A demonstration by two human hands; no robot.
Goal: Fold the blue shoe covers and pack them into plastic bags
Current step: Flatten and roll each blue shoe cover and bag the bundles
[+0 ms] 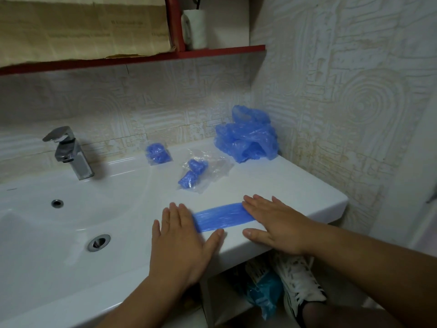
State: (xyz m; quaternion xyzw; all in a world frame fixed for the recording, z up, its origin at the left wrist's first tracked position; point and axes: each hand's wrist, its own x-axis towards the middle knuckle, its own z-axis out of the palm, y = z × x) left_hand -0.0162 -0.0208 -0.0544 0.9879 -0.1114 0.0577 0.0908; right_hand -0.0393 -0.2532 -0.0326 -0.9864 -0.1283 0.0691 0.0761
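On tabletop (283,183), flat cover (222,216) pinned under left hand (182,235) and right hand (276,223), fingers (256,202) straight, pressing down. Likely thin, light, slippery; best pinched at ends.

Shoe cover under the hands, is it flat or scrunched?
Flat: the shoe cover is a smooth strip, left hand and right hand pressing its ends.

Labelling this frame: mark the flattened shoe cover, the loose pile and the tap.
flattened shoe cover (221,216), head view, bare middle strip
loose pile (247,140), head view, heap's centre
tap (75,159), head view, its body
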